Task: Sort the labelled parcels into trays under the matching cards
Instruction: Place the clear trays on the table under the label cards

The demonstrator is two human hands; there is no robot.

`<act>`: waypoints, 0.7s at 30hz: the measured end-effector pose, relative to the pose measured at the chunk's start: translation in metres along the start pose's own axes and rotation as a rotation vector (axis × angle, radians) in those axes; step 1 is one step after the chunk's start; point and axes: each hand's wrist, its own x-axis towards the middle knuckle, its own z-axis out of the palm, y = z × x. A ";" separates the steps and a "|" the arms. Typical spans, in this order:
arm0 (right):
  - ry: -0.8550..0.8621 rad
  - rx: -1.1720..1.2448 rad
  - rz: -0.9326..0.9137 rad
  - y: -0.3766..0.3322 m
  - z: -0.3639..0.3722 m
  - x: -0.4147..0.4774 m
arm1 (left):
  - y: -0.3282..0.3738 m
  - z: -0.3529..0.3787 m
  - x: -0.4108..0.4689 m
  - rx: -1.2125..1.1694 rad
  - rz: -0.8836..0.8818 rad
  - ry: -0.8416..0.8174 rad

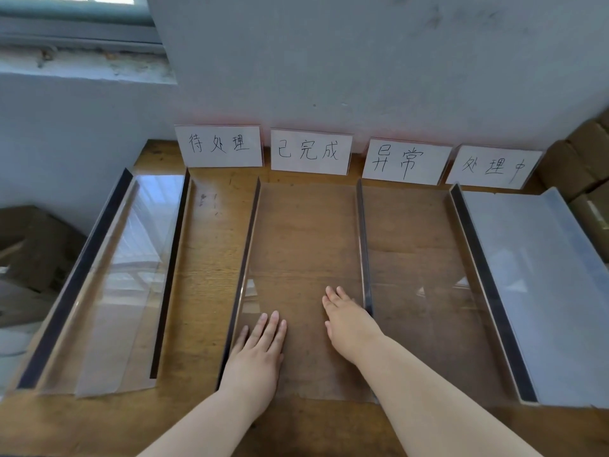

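Observation:
Several clear trays lie side by side on a wooden table (211, 258). White handwritten cards stand at the back: one card (219, 146) at the left, a second card (309, 151), a third card (406, 161) and a fourth card (492, 167) at the right. My left hand (258, 351) lies flat on the floor of the second tray (296, 232), near its left wall. My right hand (346, 321) rests flat in the same tray, against its right wall (364, 245). No parcel is in view. The third tray (415, 232) holds nothing.
The leftmost tray (131, 258) sits skewed and overhangs the table's left side. The rightmost tray (534, 275) reflects the pale wall. Brown cardboard boxes (583, 159) stand stacked at the far right. A dark box (36, 245) sits lower left beyond the table.

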 end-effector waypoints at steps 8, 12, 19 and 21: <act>0.078 0.044 0.062 -0.013 0.001 -0.009 | 0.002 -0.016 -0.001 -0.003 0.001 0.090; 0.143 0.065 0.027 -0.030 -0.001 -0.017 | -0.016 -0.034 -0.001 -0.058 0.010 0.188; 0.199 0.088 -0.038 -0.069 -0.007 -0.012 | -0.084 -0.068 -0.003 -0.180 -0.124 0.390; 0.215 0.089 -0.045 -0.081 -0.008 -0.008 | -0.110 -0.071 -0.007 -0.205 -0.210 0.386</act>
